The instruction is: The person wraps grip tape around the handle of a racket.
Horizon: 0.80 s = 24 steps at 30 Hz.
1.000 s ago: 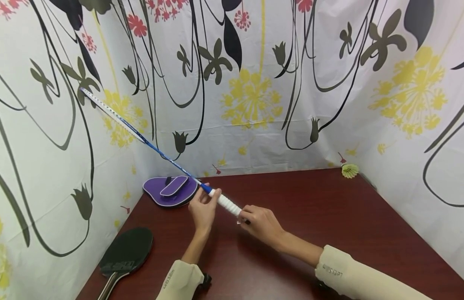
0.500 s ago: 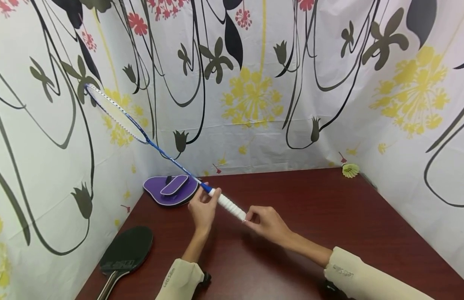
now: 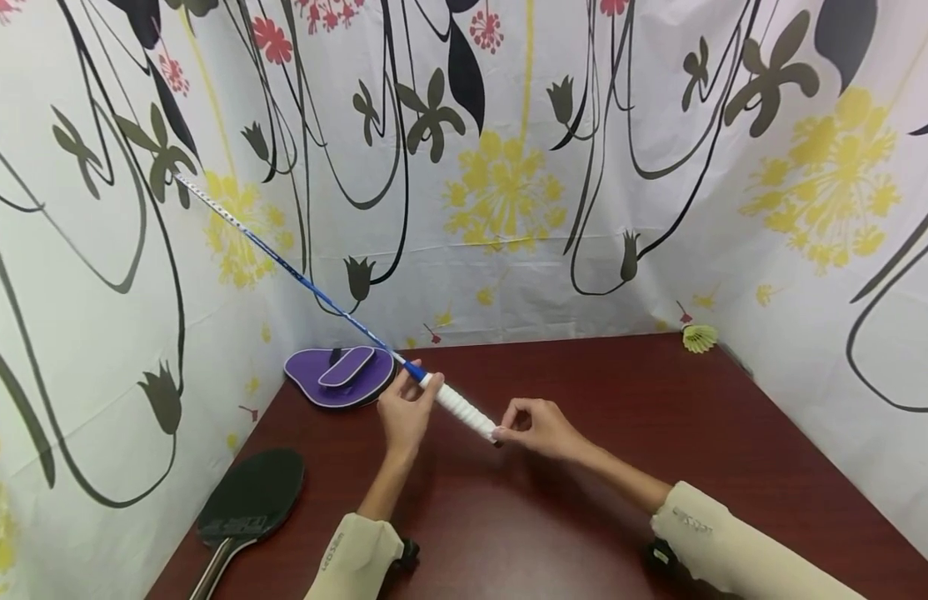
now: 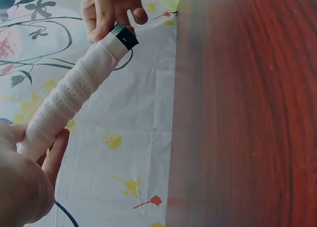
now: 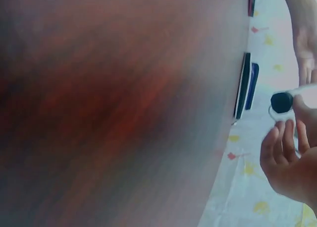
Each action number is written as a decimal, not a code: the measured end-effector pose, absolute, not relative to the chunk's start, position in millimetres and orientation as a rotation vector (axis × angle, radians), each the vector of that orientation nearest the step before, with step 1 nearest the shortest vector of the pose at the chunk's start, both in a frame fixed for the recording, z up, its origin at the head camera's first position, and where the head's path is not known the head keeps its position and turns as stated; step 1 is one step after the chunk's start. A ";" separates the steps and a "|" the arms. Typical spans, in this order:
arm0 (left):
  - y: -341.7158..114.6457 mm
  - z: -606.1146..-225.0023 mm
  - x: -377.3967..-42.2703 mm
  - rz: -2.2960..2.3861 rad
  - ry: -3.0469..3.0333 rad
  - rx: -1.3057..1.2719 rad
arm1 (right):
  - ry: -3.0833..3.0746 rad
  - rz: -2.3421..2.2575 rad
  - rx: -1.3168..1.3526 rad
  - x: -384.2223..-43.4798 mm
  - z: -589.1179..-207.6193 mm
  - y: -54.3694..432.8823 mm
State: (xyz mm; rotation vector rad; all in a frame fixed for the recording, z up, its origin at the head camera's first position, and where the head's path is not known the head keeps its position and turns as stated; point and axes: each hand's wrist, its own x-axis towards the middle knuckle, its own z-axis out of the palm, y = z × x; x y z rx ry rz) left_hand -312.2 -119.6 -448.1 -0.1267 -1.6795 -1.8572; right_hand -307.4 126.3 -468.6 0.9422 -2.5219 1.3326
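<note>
A badminton racket [image 3: 355,325] with a blue shaft slants up to the left above the table, its head almost edge-on. My left hand [image 3: 406,421] pinches the top of its white wrapped handle [image 4: 69,95] between thumb and fingers. At the lower end, my right hand [image 3: 545,429] pinches the handle's edge with thumb and forefinger, the other fingers loosely bent. The black butt [image 5: 282,102] faces the right wrist camera, and a dark band shows at that end in the left wrist view.
A purple paddle case [image 3: 344,379] lies at the table's back left, and a black table tennis bat [image 3: 252,496] at the left edge. In the far right corner sits a yellow shuttlecock [image 3: 700,338]. Flower-patterned cloth [image 3: 509,292] hangs around the dark red table [image 3: 621,375].
The racket has rolled about its shaft: its head face showed half a second ago and is now nearly edge-on. My right hand has moved slightly right, from around the butt to a fingertip pinch.
</note>
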 end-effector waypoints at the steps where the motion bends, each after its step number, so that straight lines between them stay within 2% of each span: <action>1: -119.8 -447.5 -311.3 -1.858 -1.681 -0.142 | -2.543 1.349 0.951 -309.7 -468.8 127.2; 16: -120.5 -448.3 -313.9 -1.829 -1.627 -0.518 | -2.755 1.987 1.157 -337.6 -472.5 142.0; 24: -120.2 -451.3 -311.6 -1.924 -1.654 -0.608 | -2.868 2.152 1.268 -343.5 -468.7 147.6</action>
